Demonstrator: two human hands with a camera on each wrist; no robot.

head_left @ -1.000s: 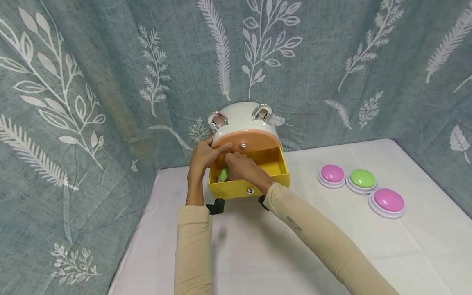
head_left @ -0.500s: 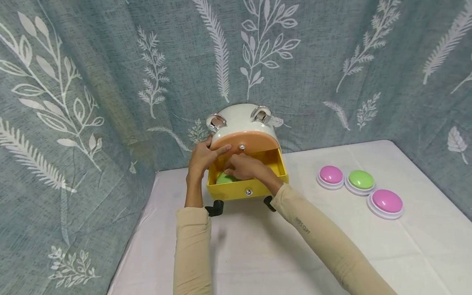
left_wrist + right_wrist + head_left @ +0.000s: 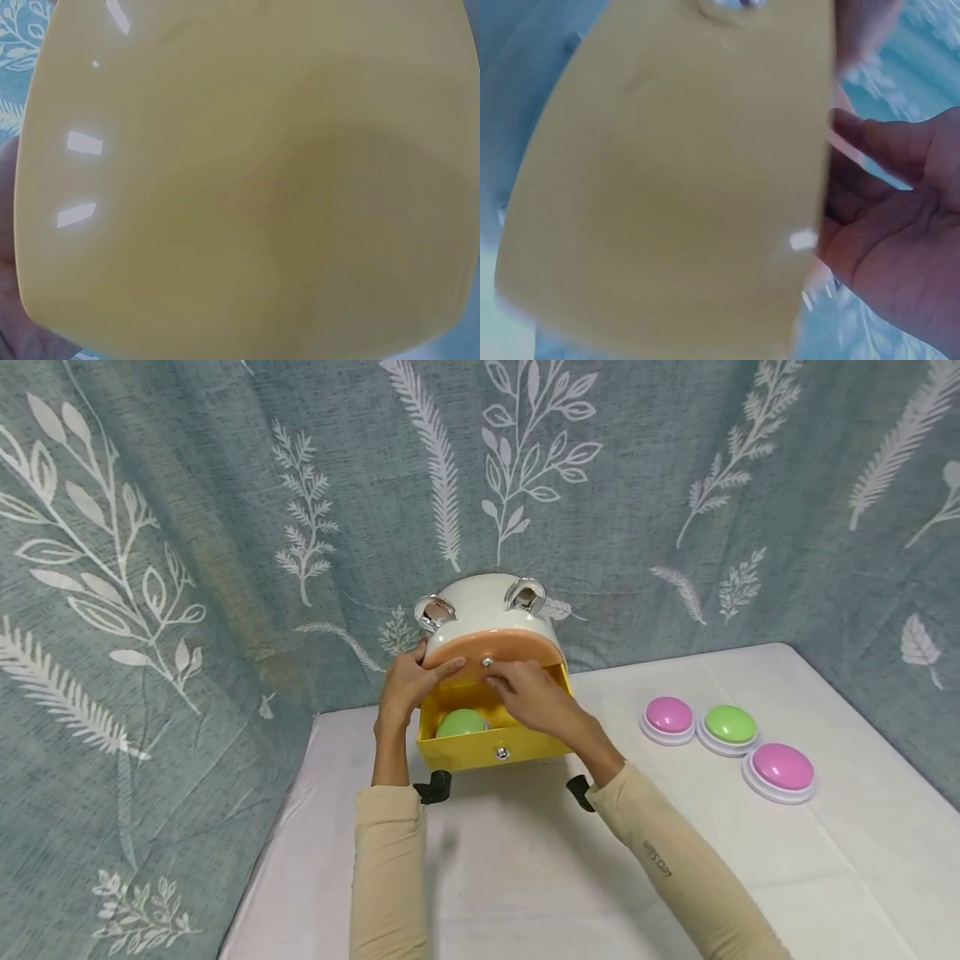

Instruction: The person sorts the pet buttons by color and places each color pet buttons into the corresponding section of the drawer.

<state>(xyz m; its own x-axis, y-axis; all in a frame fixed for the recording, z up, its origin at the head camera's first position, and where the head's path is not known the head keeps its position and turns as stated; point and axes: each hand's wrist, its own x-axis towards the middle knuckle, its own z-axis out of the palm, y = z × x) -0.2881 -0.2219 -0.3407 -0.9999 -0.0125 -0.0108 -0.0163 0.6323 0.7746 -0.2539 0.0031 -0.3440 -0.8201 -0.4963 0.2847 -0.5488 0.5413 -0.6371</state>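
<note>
Rearward on the worktop [image 3: 517, 877], near the curtain [image 3: 225, 693], stood the white case [image 3: 480, 600], its yellow drawer [image 3: 536, 746] jutting forward; room stretched rightward, reaching three domed buttons [image 3: 731, 724]. Left hand [image 3: 407, 683]: grip pinching the case's left edge, thumb across its orange front [image 3: 519, 647]. Right hand [image 3: 537, 702]: grip slack over the drawer. Inside, leftward, sat a smooth green dome [image 3: 461, 722], partly rim-hidden.

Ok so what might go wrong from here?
The right hand is over the open drawer; closing that could pinch fingers. The green button inside is unheld, so a jolt might slide it. The left hand has its thumb on the orange front, near the opening, where it could get caught.
</note>
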